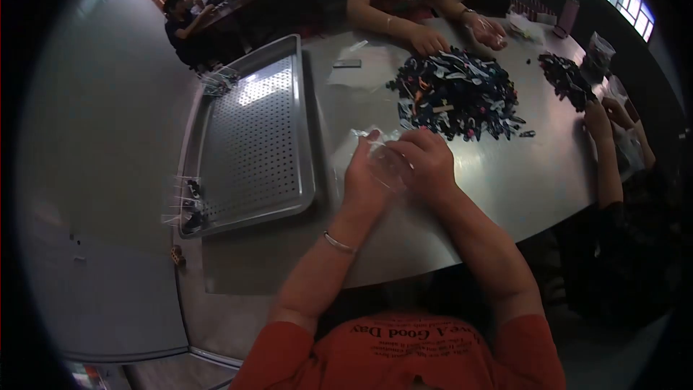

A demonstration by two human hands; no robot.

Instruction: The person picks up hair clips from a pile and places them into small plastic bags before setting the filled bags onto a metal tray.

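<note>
At mid-frame, just below the heap of small dark pieces (462, 90), I watched a clear plastic bag (388, 166) held over the metal table (498, 180). I judged it light, limp, slippery and easily torn, best pinched by its upper edges. Left hand (363, 177): thumb upright, fingers partly curled, gripping one side. Right hand (431, 166): knuckles up, fingers bent inward, pinching the other. Exact fingertip contact too blurred to tell. Both forearms (487, 238) slanted up from lower frame, converging.
</note>
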